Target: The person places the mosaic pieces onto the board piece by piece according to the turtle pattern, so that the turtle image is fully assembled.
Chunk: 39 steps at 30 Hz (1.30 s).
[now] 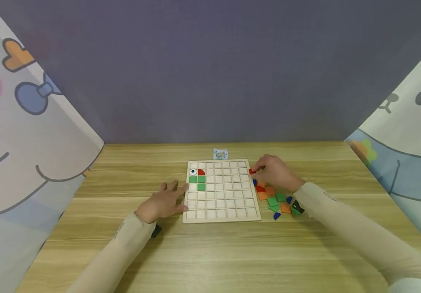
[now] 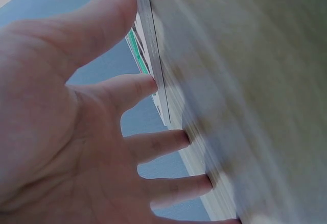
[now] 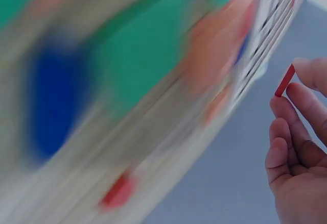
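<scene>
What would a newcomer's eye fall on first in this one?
Probably the pale gridded board at mid-table in the head view, with an eye tile, a red piece and green squares at its upper left. Next, the right hand pinching another red piece by the board's right edge, above scattered colored tiles. The left hand spreads its fingers at the left edge.

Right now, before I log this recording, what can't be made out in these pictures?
Picture card: head view; too small for its printed design to be read in detail.
Red piece in the right hand: full shape unclear; fingers partly cover it in the head view, and the right wrist view shows it edge-on.
Loose pieces: right wrist view; blur hides their exact outlines.
Left hand: left wrist view; frame edges cut part off.
</scene>
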{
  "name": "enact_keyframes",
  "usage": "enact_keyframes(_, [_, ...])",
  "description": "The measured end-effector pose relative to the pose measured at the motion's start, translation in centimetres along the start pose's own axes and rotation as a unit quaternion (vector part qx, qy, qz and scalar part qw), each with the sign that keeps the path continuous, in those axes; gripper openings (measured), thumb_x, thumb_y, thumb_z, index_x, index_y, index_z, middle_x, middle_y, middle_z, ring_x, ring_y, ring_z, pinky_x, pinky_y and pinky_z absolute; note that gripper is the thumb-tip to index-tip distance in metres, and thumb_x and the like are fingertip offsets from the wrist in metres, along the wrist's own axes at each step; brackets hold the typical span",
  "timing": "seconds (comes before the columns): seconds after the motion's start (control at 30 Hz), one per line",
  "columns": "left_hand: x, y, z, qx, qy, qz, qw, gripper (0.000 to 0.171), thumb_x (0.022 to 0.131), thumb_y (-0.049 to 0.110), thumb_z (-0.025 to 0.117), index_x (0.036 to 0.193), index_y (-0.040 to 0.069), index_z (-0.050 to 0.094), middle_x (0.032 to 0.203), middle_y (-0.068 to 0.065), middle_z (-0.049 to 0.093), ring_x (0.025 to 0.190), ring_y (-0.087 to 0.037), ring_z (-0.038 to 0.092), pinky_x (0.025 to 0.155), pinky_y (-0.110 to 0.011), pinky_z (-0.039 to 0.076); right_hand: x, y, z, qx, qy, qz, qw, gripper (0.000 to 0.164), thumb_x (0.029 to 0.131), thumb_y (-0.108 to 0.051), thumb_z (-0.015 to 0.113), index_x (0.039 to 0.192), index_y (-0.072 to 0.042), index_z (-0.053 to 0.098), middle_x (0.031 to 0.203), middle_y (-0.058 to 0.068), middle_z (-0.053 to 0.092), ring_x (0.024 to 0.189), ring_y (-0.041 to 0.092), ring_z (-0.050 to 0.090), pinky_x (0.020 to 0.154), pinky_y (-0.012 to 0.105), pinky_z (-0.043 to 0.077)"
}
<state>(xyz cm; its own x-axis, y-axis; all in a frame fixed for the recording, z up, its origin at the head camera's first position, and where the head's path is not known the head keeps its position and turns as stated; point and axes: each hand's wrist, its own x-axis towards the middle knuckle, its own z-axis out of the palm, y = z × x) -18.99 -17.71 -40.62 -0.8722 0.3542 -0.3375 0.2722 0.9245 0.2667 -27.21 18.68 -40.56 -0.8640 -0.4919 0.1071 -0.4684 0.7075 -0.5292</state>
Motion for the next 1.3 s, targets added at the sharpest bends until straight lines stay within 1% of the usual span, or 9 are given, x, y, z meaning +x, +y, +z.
enact_keyframes(0.1, [0.1,0.0,0.0,0.001,0.001,-0.001,1.0000,0.073,0.092,0.042,0.059,0.151,0.018,0.024,0.153,-0.023,0.013,0.132,-0.056,0.012,0.089,-0.075,0.025,0.8,-2.7,1.4,0.003,-0.005,-0.040,0.999,0.009,0.081,-0.017,0.076,0.089,-0.013,0.075,0.082,-0.008,0.060,0.076,0.017,0.051,0.065,0.032,0.046])
enact_keyframes(0.23, [0.2,-0.1,0.0,0.001,0.003,-0.001,1.0000,0.074,0.091,0.042,0.059,0.152,0.018,0.024,0.153,-0.023,0.013,0.132,-0.057,0.012,0.089,-0.076,0.024,2.1,-6.2,4.0,-0.005,-0.014,-0.084,0.996,0.008,0.080,-0.016,0.077,0.088,-0.013,0.076,0.082,-0.010,0.062,0.080,0.017,0.054,0.068,0.030,0.045])
enact_keyframes(0.43, [0.3,-0.2,0.2,0.007,0.007,0.001,1.0000,0.074,0.091,0.045,0.059,0.151,0.019,0.025,0.153,-0.023,0.014,0.131,-0.058,0.014,0.087,-0.076,0.027,3.5,-9.9,7.4,-0.037,-0.054,-0.148,0.987,0.004,0.082,-0.017,0.075,0.084,-0.014,0.076,0.080,-0.008,0.063,0.077,0.011,0.051,0.068,0.025,0.045])
enact_keyframes(0.53, [0.3,-0.1,0.2,0.008,0.007,0.001,0.9999,0.074,0.090,0.045,0.059,0.151,0.019,0.026,0.153,-0.022,0.015,0.131,-0.057,0.015,0.087,-0.076,0.028,4.0,-11.0,8.4,-0.031,-0.077,-0.149,0.985,0.004,0.083,-0.015,0.074,0.084,-0.013,0.077,0.080,-0.008,0.065,0.077,0.009,0.050,0.069,0.022,0.045])
enact_keyframes(0.6, [0.4,-0.1,0.2,0.007,0.007,0.000,0.9999,0.074,0.090,0.045,0.059,0.151,0.020,0.026,0.153,-0.022,0.015,0.132,-0.057,0.015,0.088,-0.075,0.027,4.2,-11.5,8.8,-0.026,-0.085,-0.140,0.986,0.004,0.082,-0.013,0.074,0.084,-0.012,0.078,0.079,-0.007,0.066,0.078,0.009,0.050,0.069,0.021,0.046])
enact_keyframes(0.73, [0.4,0.1,0.1,0.009,0.008,0.000,0.9999,0.074,0.090,0.045,0.059,0.151,0.020,0.026,0.153,-0.022,0.015,0.132,-0.056,0.014,0.088,-0.075,0.027,4.3,-11.8,9.3,-0.033,-0.083,-0.123,0.988,0.003,0.080,-0.011,0.075,0.082,-0.011,0.078,0.076,-0.007,0.066,0.078,0.009,0.050,0.068,0.021,0.046])
enact_keyframes(1.03, [0.3,0.0,0.0,0.012,0.006,-0.003,0.9999,0.074,0.090,0.044,0.060,0.151,0.019,0.026,0.153,-0.022,0.016,0.131,-0.057,0.015,0.088,-0.075,0.028,4.2,-12.2,9.4,-0.060,-0.069,-0.128,0.987,0.005,0.081,-0.011,0.075,0.076,-0.012,0.077,0.071,-0.007,0.060,0.073,0.009,0.048,0.068,0.021,0.044])
enact_keyframes(1.17, [0.3,-0.1,-0.1,0.005,0.006,-0.003,1.0000,0.074,0.090,0.044,0.060,0.151,0.019,0.027,0.153,-0.022,0.016,0.131,-0.057,0.015,0.088,-0.075,0.027,4.2,-12.0,9.2,-0.058,-0.068,-0.129,0.988,0.008,0.083,-0.011,0.073,0.076,-0.012,0.077,0.071,-0.010,0.058,0.073,0.009,0.047,0.067,0.021,0.044])
enact_keyframes(1.3, [0.1,-0.1,-0.1,0.001,0.005,-0.005,1.0000,0.073,0.091,0.043,0.060,0.151,0.018,0.027,0.153,-0.023,0.016,0.131,-0.057,0.014,0.088,-0.075,0.026,4.0,-11.2,8.0,-0.064,-0.056,-0.120,0.989,0.006,0.085,-0.013,0.071,0.082,-0.013,0.077,0.077,-0.010,0.057,0.076,0.009,0.048,0.068,0.023,0.044])
